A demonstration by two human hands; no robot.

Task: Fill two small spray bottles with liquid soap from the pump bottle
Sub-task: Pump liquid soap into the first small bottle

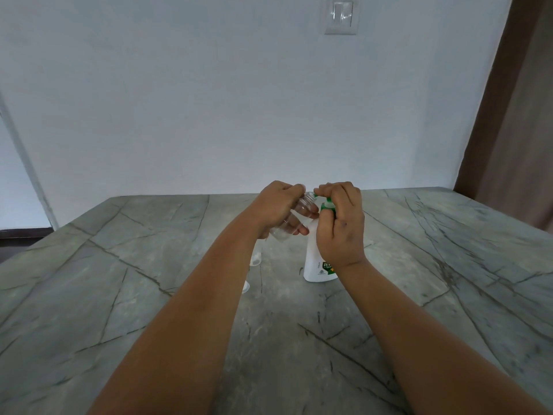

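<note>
Clear spray bottle (294, 215) in left hand (278, 205), beside pump bottle (314, 259)

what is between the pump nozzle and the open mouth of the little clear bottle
Nothing visible. The left hand holds the small clear bottle tilted, mouth right at the green pump head, which the right hand grips.

I see both bare forearms reaching forward and converging above the pump bottle (317, 259). My left hand (281, 205) sits just left of its top, fingers curled round a clear spray bottle (291, 220) held tilted. My right hand (341, 223) arches over the bottle's green pump head (326, 205), fingers bent on it, wrist angled down.
</note>
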